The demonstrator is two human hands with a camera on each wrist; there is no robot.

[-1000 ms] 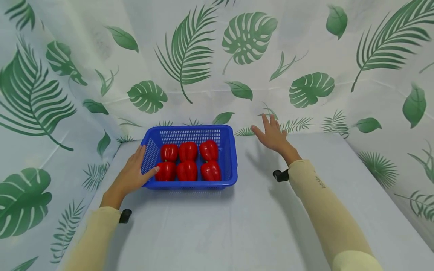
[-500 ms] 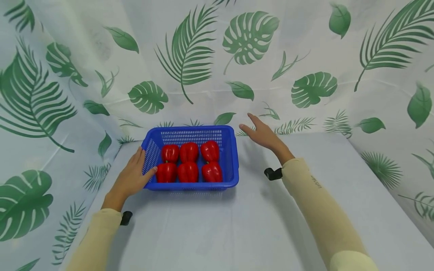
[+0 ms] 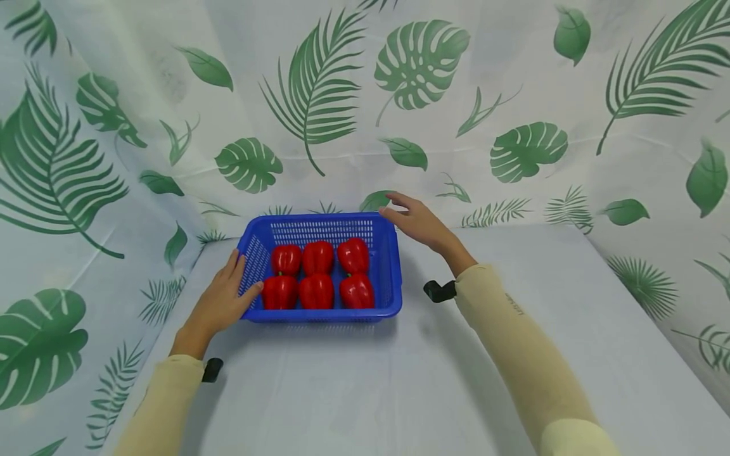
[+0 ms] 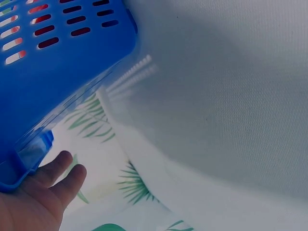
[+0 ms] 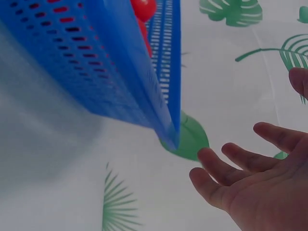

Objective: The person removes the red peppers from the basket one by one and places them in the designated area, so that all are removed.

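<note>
While the left grip (image 3: 221,296) rests against the left end of a blue plastic basket (image 3: 322,315), its fingers lie extended along the outside of the rim and its thumb spreads away from them over the near left corner, toward the inside. In the left wrist view, two fingertips reach past the rim, curled round nothing, with the slotted wall beside them and red showing through its slots. Opposite, the right grip (image 3: 423,225) is at the basket's far right corner, its fingers spread and loosely bent, with nothing held. From the head view the fingertips overlap that corner, yet the right wrist view shows a gap between them and the rim, so they are near it rather than touching. Between the two grips, the basket stands level on the white worktop (image 3: 319,392), close to its back edge and left of its middle. Inside lie six glossy red peppers (image 3: 316,288) in two rows of three, far and near; the near left one is just beside the left thumb, and whether they touch cannot be told. Both forearms wear pale yellow sleeves (image 3: 507,335), and leaf-printed cloth (image 3: 342,126) hangs behind.
</note>
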